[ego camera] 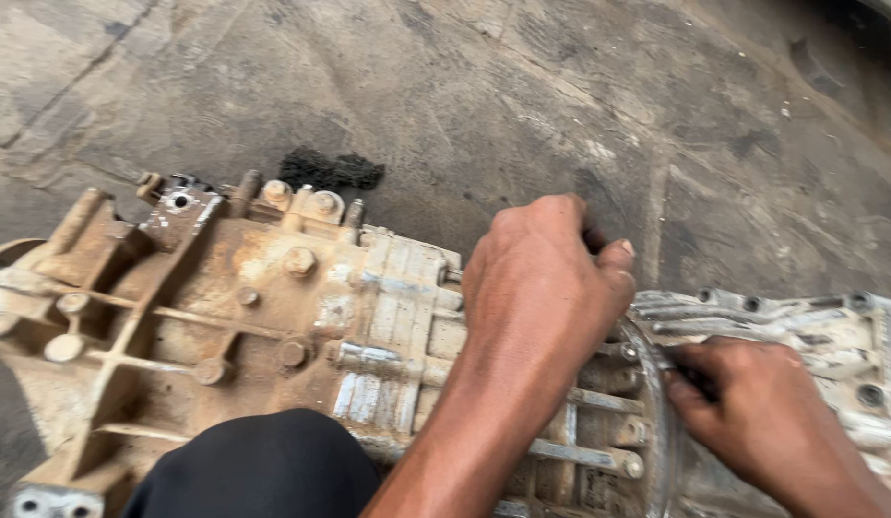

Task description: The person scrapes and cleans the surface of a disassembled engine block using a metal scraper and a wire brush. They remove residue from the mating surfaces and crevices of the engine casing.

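A dirty, rust-stained metal gearbox housing lies on its side on the concrete floor, joined on the right to a paler bell-shaped housing. My left hand hovers over the joint between them, fingers curled and thumb pressed to the forefinger. Whatever it holds is hidden. My right hand rests on the pale housing by the curved seam, its fingertips pinched on a small dark object whose kind I cannot make out.
My dark-clad knee presses against the housing's near side. A black greasy patch marks the floor just beyond the gearbox. Stained, cracked concrete stretches beyond it.
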